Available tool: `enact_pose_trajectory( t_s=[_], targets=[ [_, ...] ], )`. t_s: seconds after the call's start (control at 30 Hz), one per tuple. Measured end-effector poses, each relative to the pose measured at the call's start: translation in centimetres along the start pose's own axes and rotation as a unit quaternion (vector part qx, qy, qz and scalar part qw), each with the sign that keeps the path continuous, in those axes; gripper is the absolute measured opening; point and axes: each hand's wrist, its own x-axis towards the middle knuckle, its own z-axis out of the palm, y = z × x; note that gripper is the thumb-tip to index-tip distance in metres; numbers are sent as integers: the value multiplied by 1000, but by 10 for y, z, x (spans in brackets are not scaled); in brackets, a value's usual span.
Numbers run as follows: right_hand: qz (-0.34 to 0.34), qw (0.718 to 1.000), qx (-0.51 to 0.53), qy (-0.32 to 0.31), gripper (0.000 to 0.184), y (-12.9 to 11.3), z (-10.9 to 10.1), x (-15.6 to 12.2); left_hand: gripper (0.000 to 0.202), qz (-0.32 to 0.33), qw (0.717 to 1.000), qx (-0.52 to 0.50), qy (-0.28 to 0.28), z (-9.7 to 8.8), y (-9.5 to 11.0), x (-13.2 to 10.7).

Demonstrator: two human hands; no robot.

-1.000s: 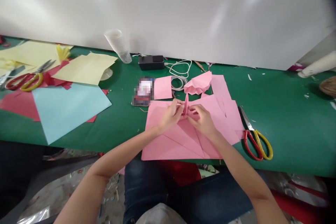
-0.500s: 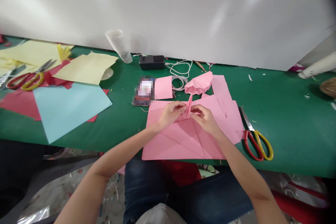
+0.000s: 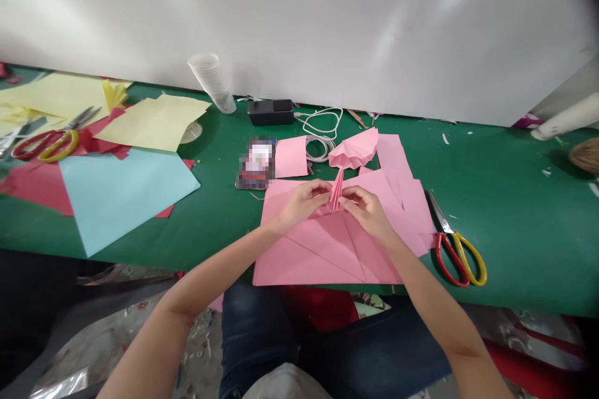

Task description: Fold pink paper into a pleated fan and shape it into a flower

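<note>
Between my two hands stands a pleated piece of pink paper (image 3: 336, 192), its folds gathered narrow at the top and a little wider below. The fingers of my left hand (image 3: 304, 201) pinch its left edge, and those of my right hand (image 3: 365, 209) pinch its right edge. Under both hands lies a stack of pink paper sheets (image 3: 322, 255) with crease lines across the top one. Just beyond the fingertips rests another pleated pink paper fan (image 3: 354, 149), partly spread.
Scissors (image 3: 453, 243) with red and yellow handles lie right of the stack. Behind are a phone (image 3: 256, 164), a pink square (image 3: 291, 157), a white cable (image 3: 320, 148), a black box (image 3: 270, 112) and stacked paper cups (image 3: 213, 82). Blue paper (image 3: 126, 193) lies leftward.
The pleated paper between my hands has opened slightly, showing more of its folds. Both hands stay in nearly the same place.
</note>
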Motion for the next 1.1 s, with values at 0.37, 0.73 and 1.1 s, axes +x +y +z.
enact_pose_trajectory(
  t_s=[0.37, 0.73, 1.1],
  targets=[
    [17, 1000, 9, -3, 18, 0, 0, 0, 25, -84, 991, -104, -19, 0, 3, 0],
    [-25, 998, -55, 15, 14, 1, 1, -1, 17, -46, 999, -2, 4, 1, 3, 0],
    [6, 999, -47, -9, 24, -2, 4, -2, 27, -28, 998, 55, -17, 3, 1, -3]
  ],
)
